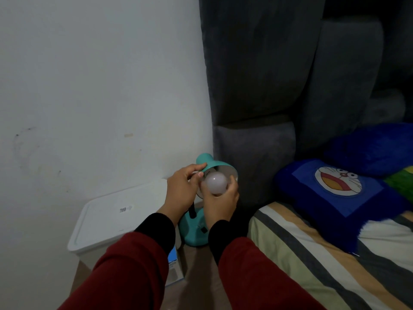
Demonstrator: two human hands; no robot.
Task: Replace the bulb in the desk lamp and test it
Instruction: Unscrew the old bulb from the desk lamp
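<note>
Bulb (215, 182) at lampshade (209, 164) rim

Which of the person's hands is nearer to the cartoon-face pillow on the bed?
Right. The right hand, holding the bulb, is closer to the pillow; the left hand, gripping the lamp shade, sits farther away.

At lower centre, a brown desk (196, 278) carries the teal lamp base (193, 231), a white lidded bin (116, 218) to its left, and a blue-and-white box (175, 268). At lower right, the striped bed (312, 253) holds a blue cartoon pillow (335, 198).
</note>
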